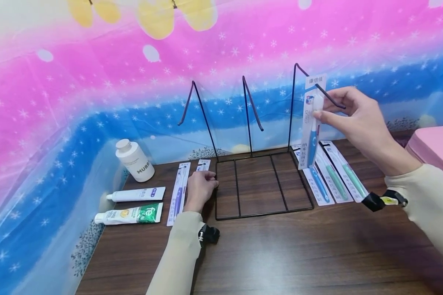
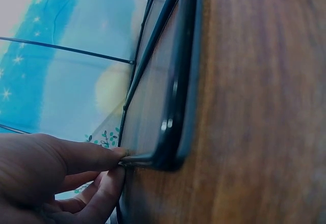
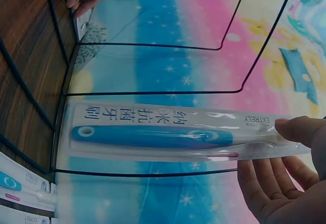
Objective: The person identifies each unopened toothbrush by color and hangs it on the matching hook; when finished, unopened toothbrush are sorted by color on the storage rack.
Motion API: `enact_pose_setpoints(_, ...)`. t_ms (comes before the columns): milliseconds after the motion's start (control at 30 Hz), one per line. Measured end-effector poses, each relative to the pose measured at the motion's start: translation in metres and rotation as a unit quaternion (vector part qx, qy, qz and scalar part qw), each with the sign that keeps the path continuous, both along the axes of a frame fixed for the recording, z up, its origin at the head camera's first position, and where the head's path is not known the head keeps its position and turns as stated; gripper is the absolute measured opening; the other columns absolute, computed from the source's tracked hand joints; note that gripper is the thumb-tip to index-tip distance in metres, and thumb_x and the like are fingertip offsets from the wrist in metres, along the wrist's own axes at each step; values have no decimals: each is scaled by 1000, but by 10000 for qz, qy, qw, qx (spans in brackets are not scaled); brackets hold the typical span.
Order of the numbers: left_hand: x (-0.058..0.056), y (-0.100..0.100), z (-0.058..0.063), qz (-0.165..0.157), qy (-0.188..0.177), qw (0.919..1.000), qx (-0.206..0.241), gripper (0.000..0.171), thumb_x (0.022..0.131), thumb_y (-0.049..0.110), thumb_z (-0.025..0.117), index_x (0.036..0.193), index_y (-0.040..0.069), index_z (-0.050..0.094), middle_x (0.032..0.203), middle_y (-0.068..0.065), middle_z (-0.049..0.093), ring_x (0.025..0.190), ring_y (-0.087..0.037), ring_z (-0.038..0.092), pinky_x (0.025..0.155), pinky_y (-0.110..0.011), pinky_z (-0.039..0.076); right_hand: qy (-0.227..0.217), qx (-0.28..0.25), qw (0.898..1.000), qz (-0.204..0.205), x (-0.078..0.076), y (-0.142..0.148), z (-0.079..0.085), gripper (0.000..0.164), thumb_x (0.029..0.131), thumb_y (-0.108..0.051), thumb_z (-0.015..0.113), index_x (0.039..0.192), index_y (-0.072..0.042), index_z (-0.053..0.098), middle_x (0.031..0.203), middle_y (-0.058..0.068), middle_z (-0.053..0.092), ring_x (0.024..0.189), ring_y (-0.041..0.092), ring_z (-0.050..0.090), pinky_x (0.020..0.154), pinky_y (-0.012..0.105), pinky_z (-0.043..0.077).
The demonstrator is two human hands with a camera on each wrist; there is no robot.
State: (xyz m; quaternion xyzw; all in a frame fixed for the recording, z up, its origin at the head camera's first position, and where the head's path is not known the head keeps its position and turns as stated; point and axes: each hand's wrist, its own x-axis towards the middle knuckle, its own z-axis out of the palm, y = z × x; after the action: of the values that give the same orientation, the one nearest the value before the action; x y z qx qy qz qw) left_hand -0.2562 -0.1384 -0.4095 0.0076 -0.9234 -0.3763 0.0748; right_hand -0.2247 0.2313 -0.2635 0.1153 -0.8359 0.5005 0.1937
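Left of black wire rack (image 1: 264, 213): purple toothbrush pack (image 1: 178, 194), half-hidden pack (image 1: 203, 164), both unhung. Left hand (image 1: 200, 189) pinches rack's edge; left hook (image 1: 186, 103), middle hook (image 1: 252, 102) bare. Rack's right hook (image 1: 330, 97): apparently threaded through near-upright blue toothbrush pack (image 1: 311, 139), clear-fronted, white-carded, pinched by right hand (image 1: 358, 114). Right of rack: flat blue pack (image 1: 319, 186), two green packs (image 1: 334, 176), unhung.

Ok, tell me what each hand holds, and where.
Right hand: a packaged blue toothbrush, by its upper part. Left hand: the black wire rack, by its base's left side.
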Motion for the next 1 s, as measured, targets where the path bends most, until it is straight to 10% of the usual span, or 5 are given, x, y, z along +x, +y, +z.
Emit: enact_pose_setpoints(1000, -3, -1, -2, 13, -40, 9999, -101, 23, 86, 8, 73, 109, 4, 74, 94, -6, 71, 88, -21, 64, 73, -35, 52, 196, -44, 9997, -171, -43, -10, -4, 49, 87, -38, 72, 130, -20, 55, 116, 3, 61, 106, 14, 55, 84, 27, 41)
